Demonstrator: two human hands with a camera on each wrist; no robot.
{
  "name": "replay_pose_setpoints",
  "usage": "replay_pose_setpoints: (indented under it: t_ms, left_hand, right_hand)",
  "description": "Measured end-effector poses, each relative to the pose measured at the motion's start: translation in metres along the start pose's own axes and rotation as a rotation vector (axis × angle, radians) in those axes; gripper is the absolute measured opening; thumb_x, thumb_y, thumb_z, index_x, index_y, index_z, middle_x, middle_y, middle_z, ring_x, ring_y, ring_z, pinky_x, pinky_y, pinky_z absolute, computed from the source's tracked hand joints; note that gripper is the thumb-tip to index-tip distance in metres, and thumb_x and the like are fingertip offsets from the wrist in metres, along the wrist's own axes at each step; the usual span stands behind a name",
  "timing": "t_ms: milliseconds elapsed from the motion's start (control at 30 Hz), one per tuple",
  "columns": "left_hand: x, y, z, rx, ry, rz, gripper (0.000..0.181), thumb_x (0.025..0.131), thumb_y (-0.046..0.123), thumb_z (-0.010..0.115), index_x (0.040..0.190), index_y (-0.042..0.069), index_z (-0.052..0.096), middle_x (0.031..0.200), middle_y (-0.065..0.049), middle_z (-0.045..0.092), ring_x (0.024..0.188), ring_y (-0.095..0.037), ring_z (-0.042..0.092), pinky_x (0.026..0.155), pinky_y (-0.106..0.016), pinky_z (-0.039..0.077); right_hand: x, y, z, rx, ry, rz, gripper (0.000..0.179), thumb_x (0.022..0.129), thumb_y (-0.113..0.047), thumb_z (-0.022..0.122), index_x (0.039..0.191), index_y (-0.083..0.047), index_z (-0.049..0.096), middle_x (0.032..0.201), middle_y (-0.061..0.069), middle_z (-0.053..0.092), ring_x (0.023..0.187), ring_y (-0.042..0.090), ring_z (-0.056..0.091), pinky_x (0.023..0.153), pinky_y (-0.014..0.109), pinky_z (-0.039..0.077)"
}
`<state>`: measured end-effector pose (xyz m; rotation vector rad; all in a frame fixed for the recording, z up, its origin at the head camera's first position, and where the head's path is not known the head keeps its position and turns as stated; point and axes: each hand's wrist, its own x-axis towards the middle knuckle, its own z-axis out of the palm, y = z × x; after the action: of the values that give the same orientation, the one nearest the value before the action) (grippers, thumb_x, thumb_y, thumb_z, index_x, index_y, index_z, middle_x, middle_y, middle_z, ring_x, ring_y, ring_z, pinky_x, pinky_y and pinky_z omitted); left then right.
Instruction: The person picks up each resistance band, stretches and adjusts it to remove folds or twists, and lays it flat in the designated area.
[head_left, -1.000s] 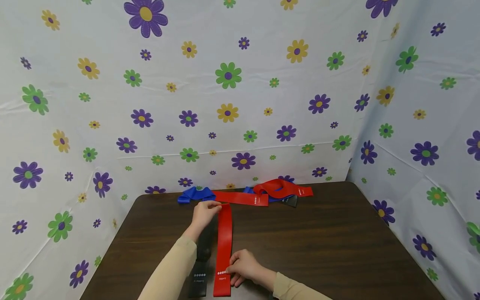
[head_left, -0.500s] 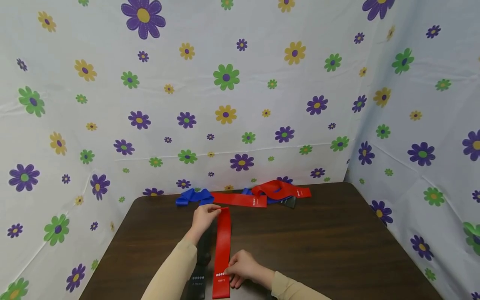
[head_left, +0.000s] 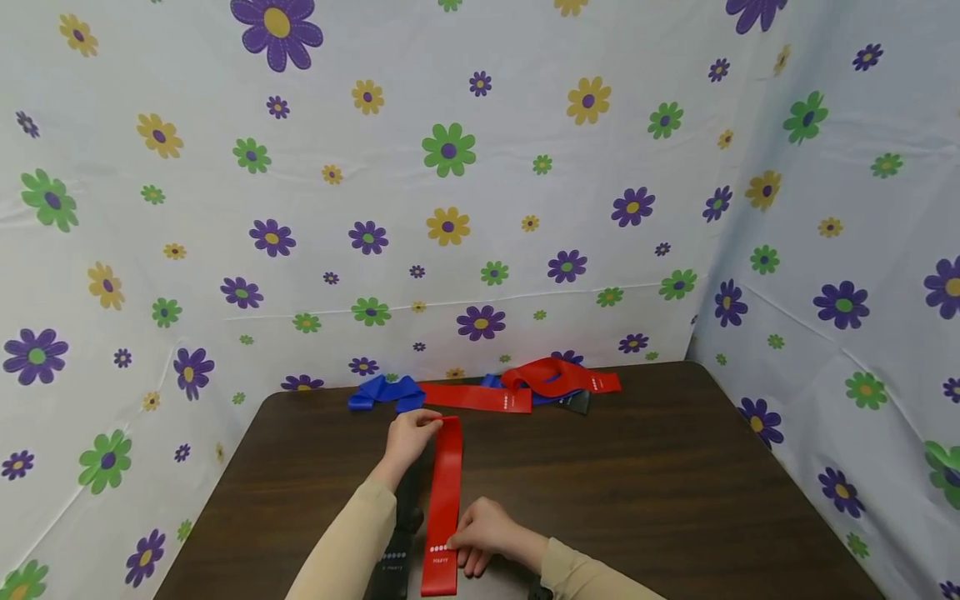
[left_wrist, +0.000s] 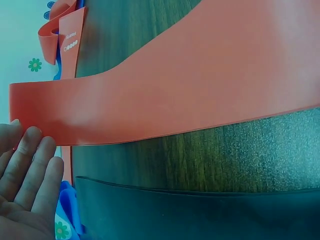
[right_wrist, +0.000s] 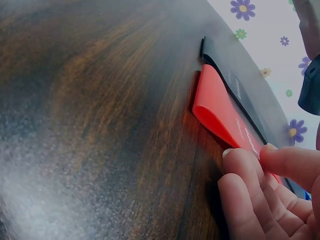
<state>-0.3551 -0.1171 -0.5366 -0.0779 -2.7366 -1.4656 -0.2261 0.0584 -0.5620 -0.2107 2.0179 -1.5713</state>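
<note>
A long red resistance band (head_left: 446, 475) with white dots and lettering near its close end lies lengthwise on the dark wood table. My left hand (head_left: 407, 437) pinches its far end at the left corner; the left wrist view shows those fingertips at the band's (left_wrist: 150, 107) edge. Near the close end, my right hand (head_left: 487, 532) pinches the right edge between thumb and fingers, as the right wrist view shows at the looped red band (right_wrist: 212, 102). A black resistance band (head_left: 396, 560) lies alongside on the left, partly hidden by my left sleeve.
Along the table's far edge lie more bands: a blue band (head_left: 382, 389), a flat red band (head_left: 480, 397) and a twisted red band (head_left: 551, 377) over blue and black ones. A flower-printed cloth (head_left: 450, 275) hangs behind the table and along its sides.
The red band's close end has shifted slightly left in the head view, which itself has moved a little. Both hands keep their pinch at the same places on the band.
</note>
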Motion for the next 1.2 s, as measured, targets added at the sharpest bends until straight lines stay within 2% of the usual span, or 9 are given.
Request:
replay_pose_setpoints:
  t_ms: [200,367,867,1200]
  left_hand:
    - [0.003,0.002,0.0,-0.004,-0.007,0.012,0.017,0.091,0.014,0.068,0.105,0.006,0.074,0.096,-0.007,0.072,0.086,-0.022,0.066,0.081,-0.042,0.055]
    - [0.005,0.0,0.002,0.02,0.005,0.047,0.017,0.091,0.012,0.067,0.105,0.004,0.073,0.094,-0.007,0.072,0.083,-0.022,0.066,0.077,-0.042,0.055]
    - [0.006,-0.005,0.002,0.035,0.01,-0.004,0.018,0.092,0.015,0.067,0.107,0.006,0.074,0.096,-0.006,0.072,0.085,-0.021,0.064,0.077,-0.04,0.055]
    - [0.008,-0.014,0.004,0.055,0.017,0.003,0.019,0.091,0.013,0.068,0.107,0.005,0.073,0.094,-0.007,0.071,0.084,-0.021,0.064,0.075,-0.039,0.054]
  right_hand:
    - [0.002,0.0,-0.003,-0.008,0.0,-0.001,0.019,0.082,-0.009,0.074,0.068,0.003,0.068,0.059,0.017,0.066,0.038,0.008,0.055,0.036,0.027,0.048]
    - [0.004,0.001,-0.005,-0.018,-0.001,-0.005,0.019,0.082,-0.009,0.074,0.068,0.002,0.068,0.057,0.015,0.065,0.037,0.008,0.055,0.035,0.025,0.047]
    - [0.006,0.003,-0.003,-0.047,0.004,-0.015,0.021,0.082,-0.01,0.073,0.067,0.003,0.067,0.056,0.016,0.064,0.035,0.009,0.053,0.032,0.025,0.045]
    - [0.01,0.004,-0.005,-0.046,-0.022,-0.011,0.022,0.082,-0.012,0.073,0.066,0.002,0.066,0.054,0.012,0.063,0.035,0.008,0.054,0.032,0.025,0.045]
